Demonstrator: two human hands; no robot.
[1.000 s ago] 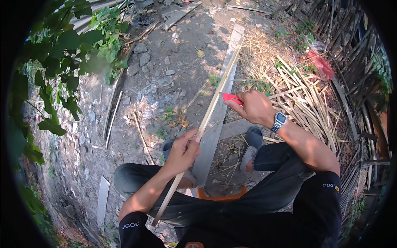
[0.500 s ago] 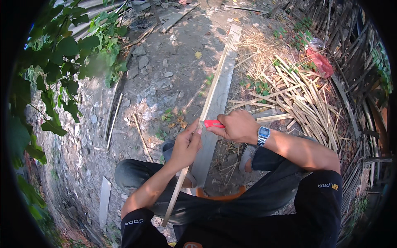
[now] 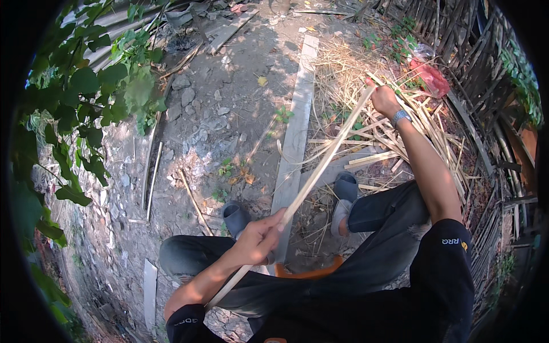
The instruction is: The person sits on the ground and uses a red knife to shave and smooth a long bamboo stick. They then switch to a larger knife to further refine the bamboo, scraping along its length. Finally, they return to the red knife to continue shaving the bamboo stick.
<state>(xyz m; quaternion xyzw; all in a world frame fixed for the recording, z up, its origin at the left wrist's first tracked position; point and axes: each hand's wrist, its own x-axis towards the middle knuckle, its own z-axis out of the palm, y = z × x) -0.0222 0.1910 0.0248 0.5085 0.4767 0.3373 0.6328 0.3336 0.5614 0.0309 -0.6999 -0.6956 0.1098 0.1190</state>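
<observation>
A long, pale bamboo strip (image 3: 326,159) slants from beside my left forearm up to the far right. My left hand (image 3: 256,239) is closed round its lower part, thumb and fingers pinching it over my lap. My right hand (image 3: 385,100), with a metal-banded watch (image 3: 402,116) on the wrist, is stretched far out at the strip's upper end. Its fingers are curled shut; what lies inside them is hidden, and no red knife handle shows. Beneath the strip lies a long grey plank (image 3: 295,117), with a thin curled shaving (image 3: 286,154) on it.
A pile of split bamboo strips (image 3: 426,134) and fine shavings (image 3: 337,63) covers the ground at the right, near a red plastic bag (image 3: 430,79). Stick fencing (image 3: 463,51) bounds that side. Leafy branches (image 3: 86,86) hang at the left. Dark slippers (image 3: 235,217) are by my feet.
My right hand has moved from beside my left hand to the strip's far end; the red-handled knife it held is out of sight. The strip has swung rightward, and my left hand is lower.
</observation>
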